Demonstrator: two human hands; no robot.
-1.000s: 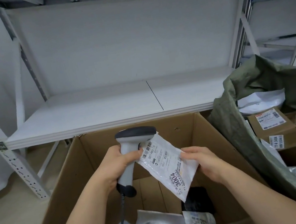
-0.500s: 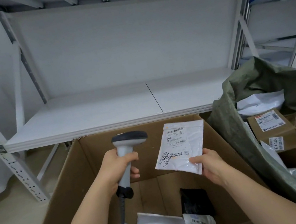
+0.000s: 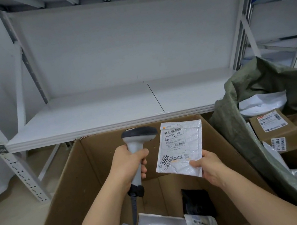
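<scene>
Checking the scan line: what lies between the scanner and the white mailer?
Nothing. In the head view the scanner, gripped by the left hand, and the mailer, held by the right hand, stand apart; only the box wall shows in the gap.

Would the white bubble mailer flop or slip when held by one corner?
Probably light and fairly stiff: the right hand pinches the white bubble mailer at its lower corner, yet it stands upright unsagging. Its glossy skin may slip.
</scene>
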